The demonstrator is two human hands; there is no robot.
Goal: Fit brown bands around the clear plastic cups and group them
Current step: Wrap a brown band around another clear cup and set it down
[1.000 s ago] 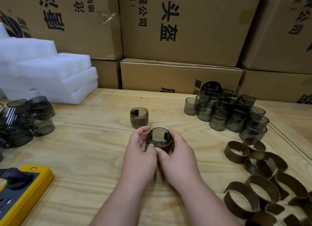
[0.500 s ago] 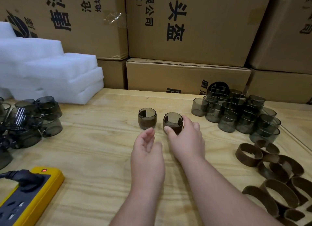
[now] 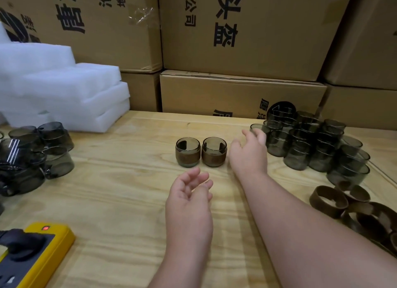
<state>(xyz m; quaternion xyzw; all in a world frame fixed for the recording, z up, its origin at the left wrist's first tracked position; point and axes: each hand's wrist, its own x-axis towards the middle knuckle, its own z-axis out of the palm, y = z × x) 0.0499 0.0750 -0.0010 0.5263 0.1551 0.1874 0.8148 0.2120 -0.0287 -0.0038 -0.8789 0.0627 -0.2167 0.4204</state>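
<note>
Stacked cardboard boxes [image 3: 247, 29] with black printed characters wall off the back of a pale plywood table [image 3: 120, 193], their tops cut off by the upper edge of the only view, the head camera. White foam sheets [image 3: 60, 94] lie piled at the far left, running out of frame. Two banded cups [image 3: 200, 152] stand upright side by side near the table's middle, just about touching, each with a brown band round its lower half. The right hand [image 3: 249, 153] is just right of them, fingers loosely spread and holding nothing; its fingertips reach the nearest cup of the bare cups [image 3: 311, 143], and whether they touch it is unclear. That cluster of smoky clear cups fills the far right, overlapping so that single cups at the back are hard to separate. The left hand [image 3: 189, 201] is over the table in front of the banded pair, palm turned inward, fingers relaxed and slightly curled, holding nothing. Loose brown bands [image 3: 352, 206] lie heaped at the right edge, the lower ones cut off and partly hidden behind the right forearm. More cups [image 3: 40, 152] sit jumbled at the left edge with a dark object among them that cannot be made out. A yellow power strip [image 3: 32, 253] with a lit red switch and a black plug is cropped at the bottom left corner.
</note>
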